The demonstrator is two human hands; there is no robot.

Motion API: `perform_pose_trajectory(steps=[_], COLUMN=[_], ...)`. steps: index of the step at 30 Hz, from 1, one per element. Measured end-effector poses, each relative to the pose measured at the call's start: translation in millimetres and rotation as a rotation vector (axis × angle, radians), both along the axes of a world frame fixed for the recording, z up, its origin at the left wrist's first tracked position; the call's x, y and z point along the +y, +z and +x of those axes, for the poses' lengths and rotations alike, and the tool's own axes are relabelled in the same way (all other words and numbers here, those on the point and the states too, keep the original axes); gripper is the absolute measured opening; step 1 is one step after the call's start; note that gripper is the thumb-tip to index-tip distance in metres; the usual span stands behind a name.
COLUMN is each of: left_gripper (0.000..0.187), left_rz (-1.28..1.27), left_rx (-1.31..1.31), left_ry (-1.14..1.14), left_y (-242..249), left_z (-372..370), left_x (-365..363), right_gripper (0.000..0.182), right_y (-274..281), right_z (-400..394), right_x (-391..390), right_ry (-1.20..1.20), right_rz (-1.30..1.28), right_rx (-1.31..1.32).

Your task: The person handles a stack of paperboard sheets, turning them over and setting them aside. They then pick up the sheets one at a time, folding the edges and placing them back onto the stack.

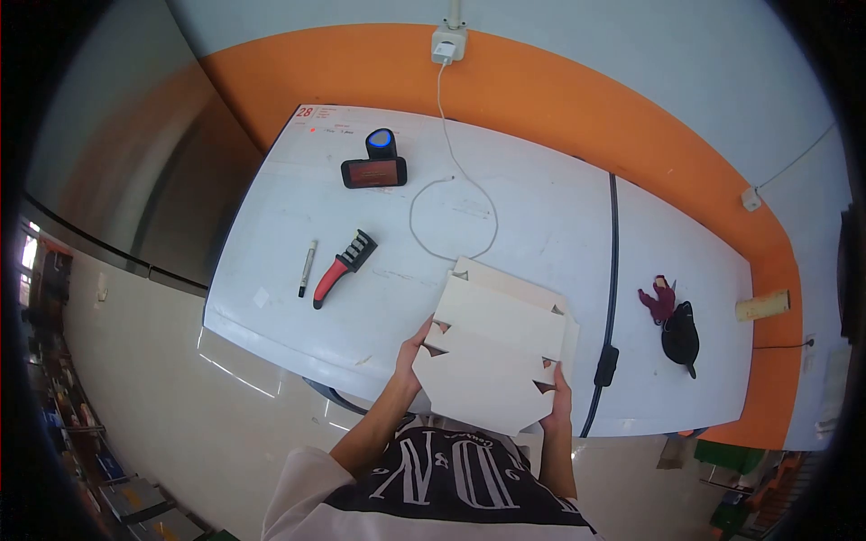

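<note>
A flat white cardboard sheet [492, 347] with cut corners and several notches is held between my two hands, over the table's front edge. My left hand [412, 354] grips its left edge; some fingers are hidden behind the board and show partly through a notch. On the opposite edge, my right hand [560, 397] grips the board, its fingers mostly out of sight behind it. Left of the board lie a red-and-black knife sharpener [344, 269] and a marker pen [308, 269]; neither is touched.
At the table's back left are a phone [374, 173] and a dark device with a blue top [382, 141]. A white cable [493, 200] loops behind the board. A black power strip [607, 365], black pouch [680, 339] and maroon item [658, 301] are to the right.
</note>
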State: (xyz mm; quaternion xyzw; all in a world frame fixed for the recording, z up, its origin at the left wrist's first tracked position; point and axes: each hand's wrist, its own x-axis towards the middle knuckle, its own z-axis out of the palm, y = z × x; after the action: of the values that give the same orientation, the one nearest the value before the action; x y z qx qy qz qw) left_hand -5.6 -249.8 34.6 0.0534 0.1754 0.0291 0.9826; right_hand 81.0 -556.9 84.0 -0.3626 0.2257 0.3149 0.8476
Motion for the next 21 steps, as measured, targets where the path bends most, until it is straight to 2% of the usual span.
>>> perform_pose_trajectory(steps=[1,2,4,6,8,11,12,14,18,21], left_gripper=[0.043,0.043,0.044,0.045,0.049,0.047,0.047,0.046,0.048,0.046], left_rz=[0.019,0.039,0.084,0.126,0.301,0.291,0.291,0.548,0.631,0.654], left_rx=[0.098,0.196,0.207,0.217,0.316,0.243,0.246,0.310,0.335,0.370], left_ry=[-0.006,-0.012,-0.084,-0.159,-0.363,-0.440,-0.456,-0.503,-0.513,-0.468], left_y=[5,10,13,23,38,37,33,26,22,24], left_z=[-2,-3,-6,-7,-6,-6,-4,1,1,0], left_x=[-2,-3,1,4,4,9,7,2,-11,-17], right_gripper=[0.032,0.032,0.029,0.032,0.035,0.039,0.040,0.041,0.048,0.051], right_y=[1,0,-5,-9,-8,-3,-3,-3,-5,-11], right_z=[0,1,6,10,13,17,19,21,29,35], right_x=[0,-3,-11,-17,-20,-20,-20,-20,-25,-35], right_ry=[0.082,0.078,0.215,0.223,0.227,0.233,0.247,0.243,0.237,0.418], right_rz=[-0.144,-0.143,-0.282,-0.296,-0.312,-0.321,-0.329,-0.340,-0.330,-0.449], right_rx=[-0.055,-0.053,-0.107,-0.102,-0.095,-0.126,-0.148,-0.160,-0.078,-0.092])
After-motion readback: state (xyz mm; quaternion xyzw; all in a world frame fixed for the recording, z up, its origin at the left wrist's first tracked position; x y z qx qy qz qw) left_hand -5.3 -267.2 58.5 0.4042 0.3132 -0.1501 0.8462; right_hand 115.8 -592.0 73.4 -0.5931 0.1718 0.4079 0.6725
